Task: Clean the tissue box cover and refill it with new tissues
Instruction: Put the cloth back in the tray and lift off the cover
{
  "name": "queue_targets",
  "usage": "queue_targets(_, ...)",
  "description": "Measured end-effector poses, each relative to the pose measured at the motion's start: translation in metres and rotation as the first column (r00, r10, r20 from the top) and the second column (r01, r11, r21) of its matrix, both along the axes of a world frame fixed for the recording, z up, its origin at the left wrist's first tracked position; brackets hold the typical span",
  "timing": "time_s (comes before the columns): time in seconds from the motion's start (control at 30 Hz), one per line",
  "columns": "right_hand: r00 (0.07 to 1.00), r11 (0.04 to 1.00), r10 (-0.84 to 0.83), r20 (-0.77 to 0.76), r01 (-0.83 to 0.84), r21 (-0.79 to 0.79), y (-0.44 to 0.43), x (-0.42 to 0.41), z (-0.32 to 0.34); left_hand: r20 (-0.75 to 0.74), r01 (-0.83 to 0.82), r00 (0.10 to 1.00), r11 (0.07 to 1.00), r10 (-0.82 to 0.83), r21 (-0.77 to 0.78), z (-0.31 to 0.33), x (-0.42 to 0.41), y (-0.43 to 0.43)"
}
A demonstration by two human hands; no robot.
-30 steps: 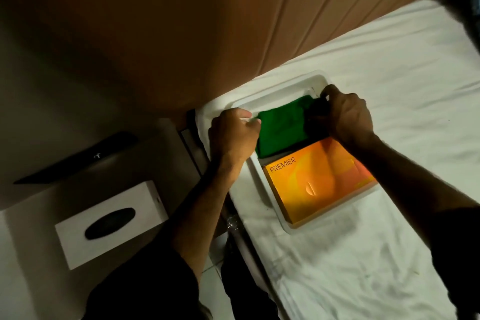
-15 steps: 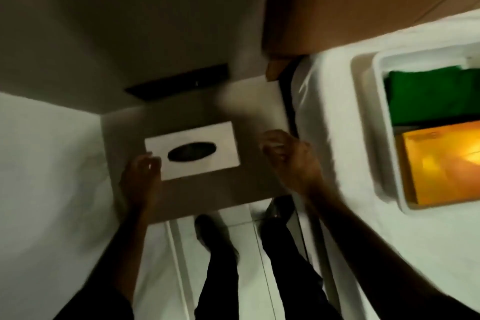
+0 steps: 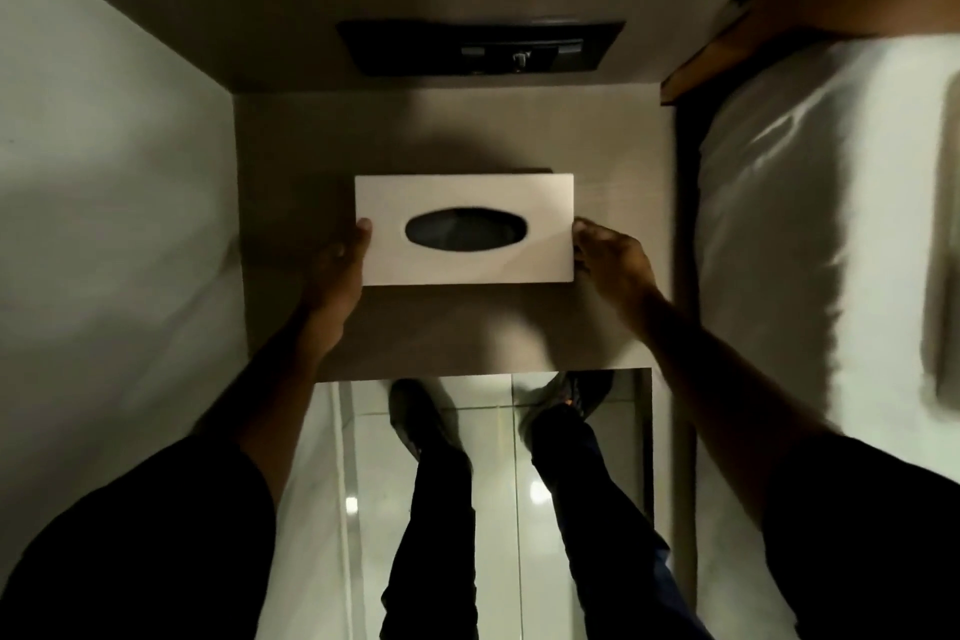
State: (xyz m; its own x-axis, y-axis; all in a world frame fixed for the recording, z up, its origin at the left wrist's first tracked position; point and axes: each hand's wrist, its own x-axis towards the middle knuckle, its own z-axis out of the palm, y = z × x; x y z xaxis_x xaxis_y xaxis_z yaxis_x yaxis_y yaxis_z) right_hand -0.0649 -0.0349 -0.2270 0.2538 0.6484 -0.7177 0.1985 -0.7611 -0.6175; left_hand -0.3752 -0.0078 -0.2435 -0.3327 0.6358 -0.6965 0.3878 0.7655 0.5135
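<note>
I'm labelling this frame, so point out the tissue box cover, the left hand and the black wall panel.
tissue box cover (image 3: 540, 203): head view, white top face.
left hand (image 3: 340, 270): head view, back of hand.
black wall panel (image 3: 415, 47): head view, dark face.

View has swung off the bed: tray, green cloth and orange box, centre-right of frame 1.0 s ago, are now out of frame. Cover (image 3: 465, 229), earlier at lower left and untouched, now sits mid-frame, squared to the view. Left hand (image 3: 337, 270), on the tray edge 1.0 s ago and just beside the cover 0.5 s ago, now grips its left end. Right hand (image 3: 610, 260), open and apart 0.5 s ago, now grips its right end.
</note>
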Motion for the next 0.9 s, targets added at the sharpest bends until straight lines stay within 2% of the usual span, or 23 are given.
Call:
queue_targets(0.07, 0.999, 0.999, -0.029, -0.033, 0.030, 0.022, -0.002, -0.003, 0.001, 0.000, 0.002, 1.000, 0.999, -0.002, 0.050, -0.002, 0.006, -0.002)
queue_targets(0.2, 0.998, 0.994, -0.032, 0.051, 0.026, 0.105, 0.008, -0.008, -0.003, 0.011, -0.082, 0.997, 0.991, 0.082, 0.108, -0.003, 0.010, 0.005)
queue_targets(0.37, 0.995, 0.983, -0.054, 0.081, 0.039, 0.178, 0.017, -0.011, -0.007, 0.013, -0.095, 0.996, 0.983, 0.094, 0.155, -0.002, 0.015, 0.020)
queue_targets(0.6, 0.988, 0.981, -0.131, 0.076, 0.119, 0.153, 0.024, -0.012, -0.015, -0.004, -0.113, 0.993, 0.983, 0.115, 0.142, -0.004, 0.018, 0.025)
queue_targets(0.9, 0.989, 0.995, -0.095, 0.115, 0.092, 0.034, 0.033, -0.016, -0.016, -0.028, -0.118, 0.992, 0.987, 0.122, 0.109, -0.007, 0.020, 0.032)
